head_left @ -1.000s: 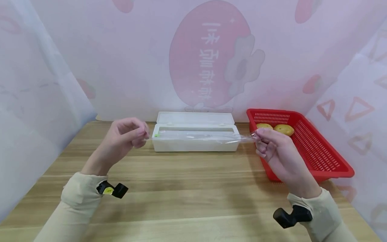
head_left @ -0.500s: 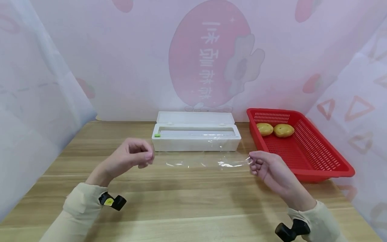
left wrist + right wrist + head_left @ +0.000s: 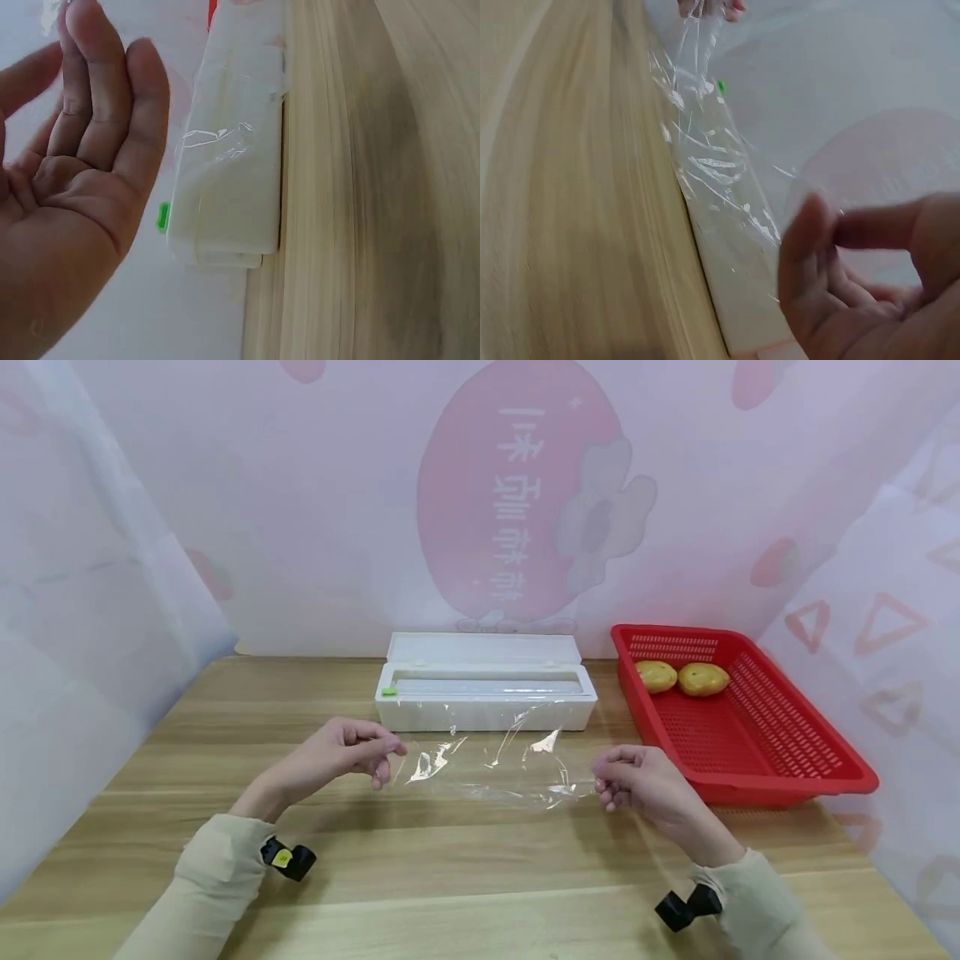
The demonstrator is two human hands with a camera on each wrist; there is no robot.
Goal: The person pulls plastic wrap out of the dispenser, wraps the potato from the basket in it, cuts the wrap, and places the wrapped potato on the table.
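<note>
A sheet of clear plastic wrap point(image 3: 495, 764) stretches between my two hands above the table, its far side running back to the white wrap dispenser box point(image 3: 487, 717). At its left corner, my left hand point(image 3: 337, 758) pinches the film between thumb and fingers. My right hand point(image 3: 648, 789) pinches the opposite corner, thumb against index finger. Creases and bright glints show across the film in the right wrist view. The box's lid point(image 3: 483, 648) stands raised at the back, and a green slider point(image 3: 388, 692) sits at the box's left end.
To the right stands a red plastic basket point(image 3: 757, 789) with two yellow potatoes point(image 3: 702, 679) at its far end. A wooden table point(image 3: 450, 885) lies under everything. Printed cloth point(image 3: 315, 527) closes off the back and sides.
Both hands have come down and nearer to me, drawing more film out of the box. They have also moved closer together, and the film hangs slacker and more creased.
</note>
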